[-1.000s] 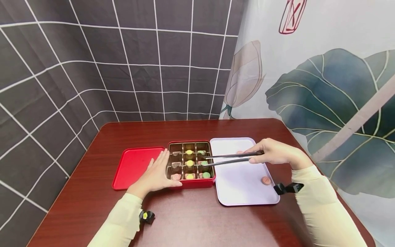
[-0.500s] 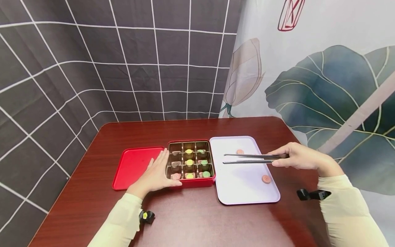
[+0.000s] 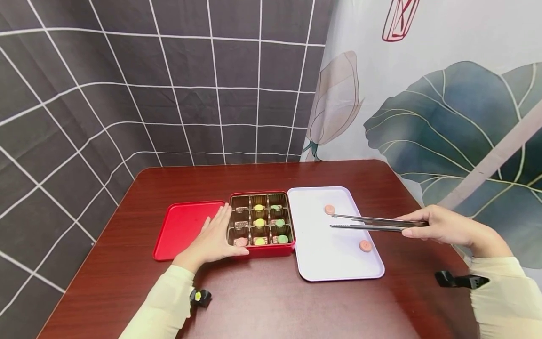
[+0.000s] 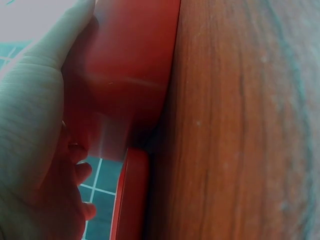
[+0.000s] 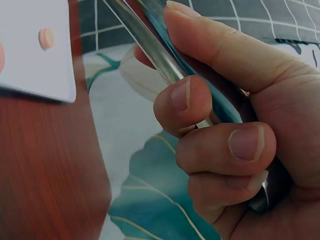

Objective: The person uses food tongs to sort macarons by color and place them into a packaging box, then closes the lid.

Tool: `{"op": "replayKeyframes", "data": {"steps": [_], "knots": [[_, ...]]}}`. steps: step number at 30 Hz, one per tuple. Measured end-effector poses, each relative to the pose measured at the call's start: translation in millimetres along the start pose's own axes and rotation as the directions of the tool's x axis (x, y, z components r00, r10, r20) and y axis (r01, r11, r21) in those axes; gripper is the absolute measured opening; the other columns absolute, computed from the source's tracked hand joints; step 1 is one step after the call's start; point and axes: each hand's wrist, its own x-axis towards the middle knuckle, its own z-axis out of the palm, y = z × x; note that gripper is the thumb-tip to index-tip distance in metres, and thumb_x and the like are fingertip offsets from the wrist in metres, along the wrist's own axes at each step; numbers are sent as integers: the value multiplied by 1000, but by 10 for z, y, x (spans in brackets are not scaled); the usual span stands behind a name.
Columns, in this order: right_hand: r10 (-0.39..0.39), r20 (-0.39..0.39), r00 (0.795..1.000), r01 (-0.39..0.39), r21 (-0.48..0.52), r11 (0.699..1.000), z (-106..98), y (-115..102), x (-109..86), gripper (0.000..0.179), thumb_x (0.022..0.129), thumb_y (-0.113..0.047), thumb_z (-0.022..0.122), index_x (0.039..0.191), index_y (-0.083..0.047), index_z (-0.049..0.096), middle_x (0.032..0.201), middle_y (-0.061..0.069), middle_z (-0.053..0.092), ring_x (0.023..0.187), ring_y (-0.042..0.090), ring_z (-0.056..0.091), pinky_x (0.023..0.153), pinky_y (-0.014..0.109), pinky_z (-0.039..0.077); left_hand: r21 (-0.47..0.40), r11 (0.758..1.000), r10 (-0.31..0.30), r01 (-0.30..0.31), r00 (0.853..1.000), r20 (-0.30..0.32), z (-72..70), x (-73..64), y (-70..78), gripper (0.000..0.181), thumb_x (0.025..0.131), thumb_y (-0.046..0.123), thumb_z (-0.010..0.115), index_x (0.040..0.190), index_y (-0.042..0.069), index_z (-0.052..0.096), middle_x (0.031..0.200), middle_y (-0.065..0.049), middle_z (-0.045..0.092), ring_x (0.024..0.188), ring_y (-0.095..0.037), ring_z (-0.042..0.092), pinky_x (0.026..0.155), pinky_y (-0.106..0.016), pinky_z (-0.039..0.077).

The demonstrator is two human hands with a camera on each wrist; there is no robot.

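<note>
My left hand (image 3: 211, 238) rests with straight fingers along the left side of a red box (image 3: 267, 253), its thumb at the front edge. Gold dividers split the box into compartments. Yellow candies (image 3: 259, 223) fill the middle column, green candies (image 3: 280, 223) the right one, and a pink candy (image 3: 241, 242) lies at front left. With curled fingers my right hand (image 3: 455, 228) grips metal tongs (image 3: 377, 223). Their tips stand apart with nothing between them, over a pale tray (image 3: 326, 266), just below a pink round candy (image 3: 329, 209). Another pink candy (image 3: 365, 246) lies nearer the tray's right edge.
A red lid (image 3: 186, 228) lies left of the box, partly behind my left forearm. The tray sits against the box's right side. All stand on a dark red wooden table (image 3: 254, 301), with a grey checked cloth (image 3: 182, 94) hanging behind.
My right hand has drawn the tongs rightward, from over the box's right column to over the tray, uncovering the far pink candy. My left hand has stayed at the box.
</note>
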Motion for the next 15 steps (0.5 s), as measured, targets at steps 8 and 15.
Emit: {"op": "replayKeyframes", "data": {"steps": [8,15], "knots": [[-33,-22,999,33,-3,999,-25,144,-154,36,90,-15,67,125,-4,64,67,-5,56,57,5,44,46,26,36,2,1000,3,-3,1000,11,-2,-3,-9,136,58,85,63,155,7,9,161,-9,7,147,-26,5,114,-57,8],[9,36,999,-11,64,998,-64,280,-205,38,92,-13,64,128,-2,61,90,1,71,76,16,58,53,33,43,-2,1000,4,-4,1000,9,-10,3,10,135,58,85,63,155,7,8,161,-9,7,147,-25,4,114,-57,9]]}}
